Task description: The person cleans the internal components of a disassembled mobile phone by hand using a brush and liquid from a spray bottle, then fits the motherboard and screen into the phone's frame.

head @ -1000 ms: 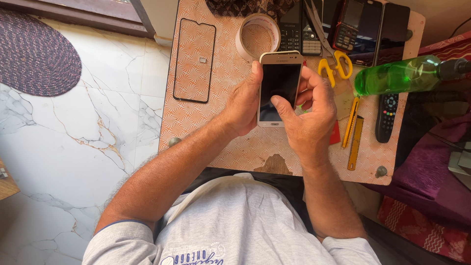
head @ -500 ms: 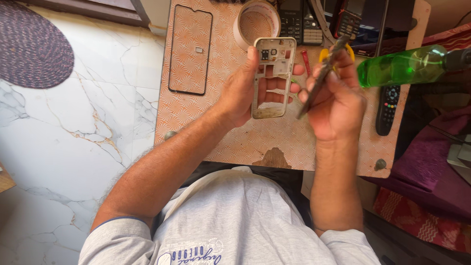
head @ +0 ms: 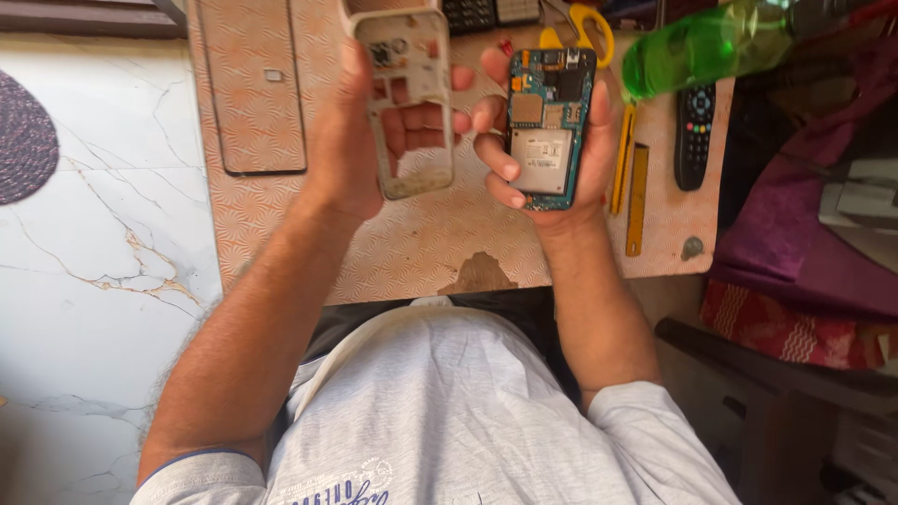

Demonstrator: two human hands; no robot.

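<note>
A light grey short-sleeved cotton T-shirt (head: 449,411) — blue printed lettering across the chest, thin blue trim on the left sleeve hem — leaves both hairy forearms bare.

The phone is now sitting apart in two pieces. The left hand (head: 351,140) is holding the bare white middle frame (head: 409,103), shifted out to the left, while the right hand (head: 561,140) is cradling the exposed circuit-board body (head: 550,126) instead of the dark tool it was gripping earlier.
</note>
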